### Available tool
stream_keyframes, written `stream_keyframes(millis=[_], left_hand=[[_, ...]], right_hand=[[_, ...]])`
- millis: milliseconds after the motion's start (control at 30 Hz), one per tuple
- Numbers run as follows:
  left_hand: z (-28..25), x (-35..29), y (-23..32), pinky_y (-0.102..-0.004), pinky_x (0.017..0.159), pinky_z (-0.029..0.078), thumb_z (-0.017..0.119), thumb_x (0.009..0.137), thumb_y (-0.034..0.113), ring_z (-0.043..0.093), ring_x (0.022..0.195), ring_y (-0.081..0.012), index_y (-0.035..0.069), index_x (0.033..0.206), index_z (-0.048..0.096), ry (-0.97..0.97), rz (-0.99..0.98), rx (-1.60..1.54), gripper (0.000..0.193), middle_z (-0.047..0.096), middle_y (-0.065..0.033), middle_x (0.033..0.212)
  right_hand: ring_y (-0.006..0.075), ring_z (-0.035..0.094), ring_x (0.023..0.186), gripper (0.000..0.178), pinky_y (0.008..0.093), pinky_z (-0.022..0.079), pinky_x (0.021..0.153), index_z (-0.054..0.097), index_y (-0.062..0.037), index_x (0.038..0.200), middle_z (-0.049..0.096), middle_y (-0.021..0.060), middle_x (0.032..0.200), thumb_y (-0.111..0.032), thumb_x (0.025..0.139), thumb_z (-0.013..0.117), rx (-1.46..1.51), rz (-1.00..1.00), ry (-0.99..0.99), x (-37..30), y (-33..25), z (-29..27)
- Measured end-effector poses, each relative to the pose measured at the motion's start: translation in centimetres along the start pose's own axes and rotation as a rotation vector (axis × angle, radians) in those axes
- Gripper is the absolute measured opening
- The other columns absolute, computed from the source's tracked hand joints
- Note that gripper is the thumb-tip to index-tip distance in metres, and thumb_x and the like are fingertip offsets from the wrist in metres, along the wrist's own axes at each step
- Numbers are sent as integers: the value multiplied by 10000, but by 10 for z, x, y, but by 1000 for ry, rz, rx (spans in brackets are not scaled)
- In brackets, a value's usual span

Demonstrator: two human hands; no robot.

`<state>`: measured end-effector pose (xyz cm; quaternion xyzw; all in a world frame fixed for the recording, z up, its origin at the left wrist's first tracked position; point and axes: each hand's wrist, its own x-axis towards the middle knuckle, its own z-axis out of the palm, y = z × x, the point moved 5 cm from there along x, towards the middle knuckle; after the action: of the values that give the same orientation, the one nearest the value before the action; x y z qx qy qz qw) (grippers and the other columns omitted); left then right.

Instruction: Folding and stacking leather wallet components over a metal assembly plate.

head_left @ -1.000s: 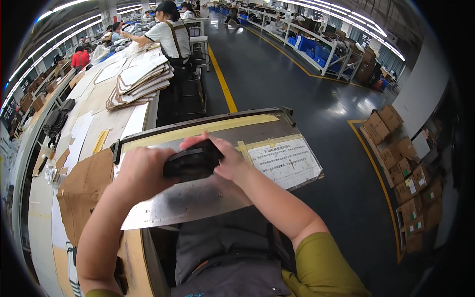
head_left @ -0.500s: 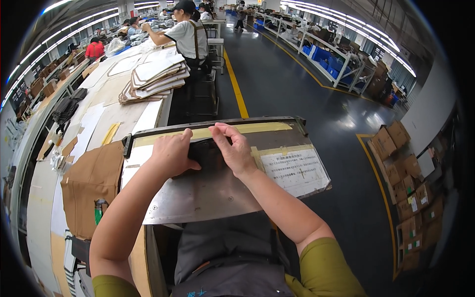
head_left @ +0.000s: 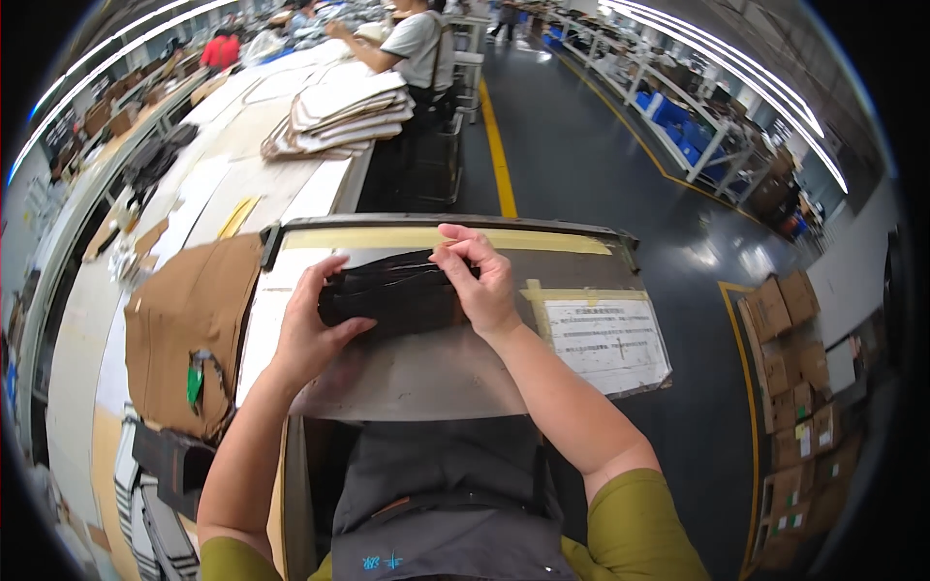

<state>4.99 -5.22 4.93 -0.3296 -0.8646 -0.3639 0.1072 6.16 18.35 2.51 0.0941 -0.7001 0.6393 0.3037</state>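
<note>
A dark, folded piece of thin black material (head_left: 392, 295) is held above the metal-topped work surface (head_left: 407, 382); its exact kind I cannot make out. My left hand (head_left: 315, 324) curves round its left end, thumb across the front and fingers at the upper edge. At the upper right corner, my right hand (head_left: 480, 281) pinches the material between thumb and fingers. Yellow tape (head_left: 572, 242) runs along the far side of the surface. To the right of my right hand, a printed white sheet (head_left: 605, 339) is taped down.
Brown board (head_left: 189, 329) with a green patch lies on the left beside the work surface. Stacked pale panels (head_left: 339, 111) rest on the long table ahead, near a seated person (head_left: 417, 53). Cardboard boxes (head_left: 799, 368) are piled at the right, past a yellow floor line.
My left hand has moved left and turned, and my hands are farther apart. More of the black material's front now shows between them. The view has shifted slightly.
</note>
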Motion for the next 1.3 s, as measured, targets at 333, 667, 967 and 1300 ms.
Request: stream_keyframes(millis=[333,667,967,1300], left_hand=[[6,-36,17,-379,1048,428,907,649,71,548,1180,-232,81,1517,322,224,24,-264,1046,462,-135,1382],[10,-20,18,-365,934,481,800,830,164,593,1111,-263,55,1109,716,471,-122,-289,311,584,-163,1227],[7,-30,18,-262,910,454,625,932,-10,574,1002,-142,2,1154,670,619,-204,-407,227,603,-75,1129],[2,-40,-2,-265,837,445,513,1040,124,563,914,-139,-31,1062,671,431,-289,-345,222,636,-70,955]], right_hand=[[200,623,1066,139,324,465,952,725,-46,950,660,121,1182,-180,914,712,78,-44,-296,-10,-33,22],[225,586,1146,403,330,446,1010,601,-30,1256,623,120,1237,-166,890,699,-50,266,-260,-14,-21,21],[360,369,1422,805,444,327,1147,479,-77,1438,345,201,1535,-423,794,818,-234,-261,-534,-26,-48,39],[328,626,1079,729,415,515,938,587,-101,1313,630,135,1165,-441,722,843,-578,-291,-595,-23,-50,37]])
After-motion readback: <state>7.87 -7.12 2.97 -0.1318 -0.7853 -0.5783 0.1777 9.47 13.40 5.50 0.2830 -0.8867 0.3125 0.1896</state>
